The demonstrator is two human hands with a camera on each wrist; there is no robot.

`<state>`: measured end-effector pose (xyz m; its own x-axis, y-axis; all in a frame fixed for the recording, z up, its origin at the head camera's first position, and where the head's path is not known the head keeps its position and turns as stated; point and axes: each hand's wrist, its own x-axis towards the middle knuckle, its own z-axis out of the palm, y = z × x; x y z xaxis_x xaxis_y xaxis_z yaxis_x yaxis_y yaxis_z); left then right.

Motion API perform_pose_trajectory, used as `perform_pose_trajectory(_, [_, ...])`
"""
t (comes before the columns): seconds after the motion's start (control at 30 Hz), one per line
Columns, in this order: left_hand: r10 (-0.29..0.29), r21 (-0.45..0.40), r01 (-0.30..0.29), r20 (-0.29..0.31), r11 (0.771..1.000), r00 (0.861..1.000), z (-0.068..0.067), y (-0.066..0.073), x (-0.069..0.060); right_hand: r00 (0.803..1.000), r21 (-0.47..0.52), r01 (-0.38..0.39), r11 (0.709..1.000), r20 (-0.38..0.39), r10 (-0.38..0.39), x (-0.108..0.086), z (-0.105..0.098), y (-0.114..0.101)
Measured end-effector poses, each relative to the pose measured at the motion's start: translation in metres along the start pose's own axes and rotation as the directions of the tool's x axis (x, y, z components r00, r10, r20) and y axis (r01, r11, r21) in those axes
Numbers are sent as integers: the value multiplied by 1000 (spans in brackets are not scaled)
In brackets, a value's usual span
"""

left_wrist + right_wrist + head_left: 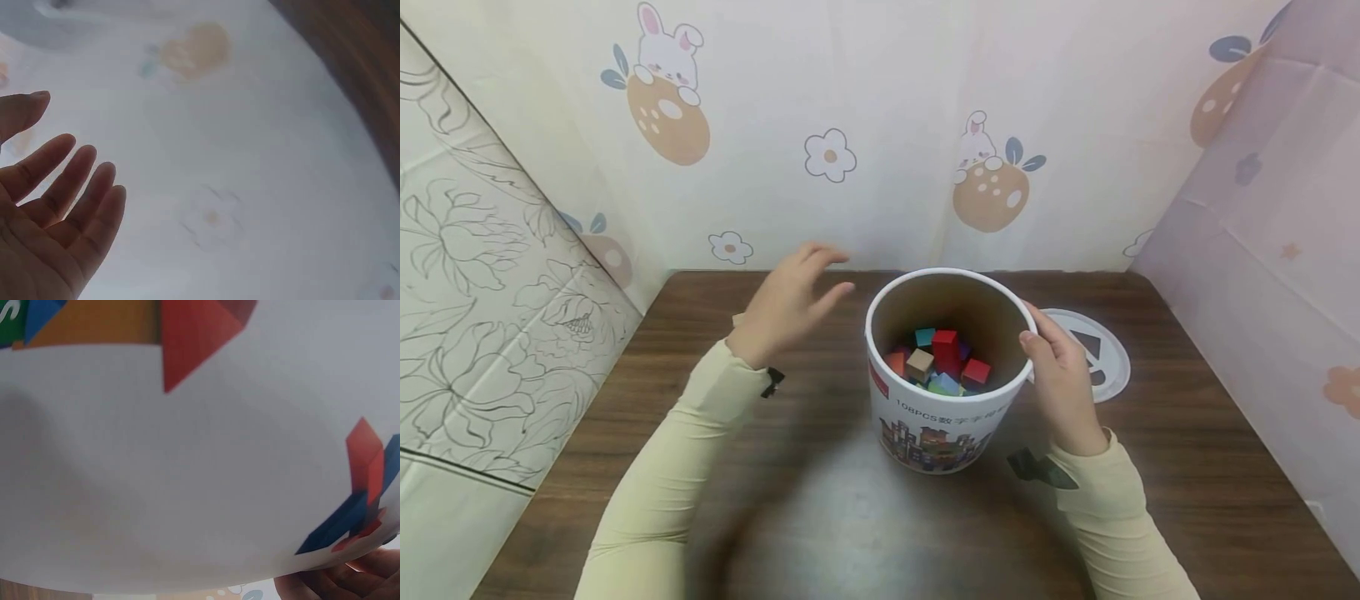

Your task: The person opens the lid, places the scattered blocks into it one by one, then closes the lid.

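A white cardboard bucket [891, 407] with printed pictures stands on the table, tilted slightly in the head view. Inside lie several toy blocks: a tall red block [946, 350], a tan cube [919, 364], another red block [977, 372] and a teal one [924, 337]. My right hand [1063, 383] grips the bucket's right rim, thumb over the edge. In the right wrist view the bucket's wall [187, 481] fills most of the picture. My left hand [786, 304] hovers left of the bucket, apart from it; the left wrist view shows its fingers [87, 206] spread and holding nothing.
A round white lid [1117, 367] with dark markings lies on the brown wooden table [1187, 467], right of the bucket and partly behind my right hand. A patterned cloth [895, 208] hangs at the table's back edge, with a flower-printed panel [482, 275] at left.
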<state>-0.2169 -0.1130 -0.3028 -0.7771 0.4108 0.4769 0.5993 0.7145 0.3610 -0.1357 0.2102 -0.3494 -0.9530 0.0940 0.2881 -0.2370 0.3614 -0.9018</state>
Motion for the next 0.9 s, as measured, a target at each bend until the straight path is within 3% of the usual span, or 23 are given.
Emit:
perform_pose_trajectory(0.13, [-123,47,122,38,991,992,0,-36,-11,1000,-2,-5,1000,2,5,0,-1,0])
perform_pose_trajectory(0.3, [-256,97,246,113,964,960,8,-75,-25,1000,-6,-4,1000,6,4,0,-1,-1])
perform_pose_trajectory(0.5, [-387,180,352,225,918,894,22,-115,-38,1000,1,8,1000,10,-8,0,-1,-1])
perform_pose_trajectory(0.7, [-472,226,418,319,880,822,41,-146,-51,1000,11,12,1000,15,-12,0,-1,-2])
perform_pose_trajectory(0.9, [-538,248,478,356,843,764,53,-162,-58,1000,17,5,1000,20,-5,0,-1,-2])
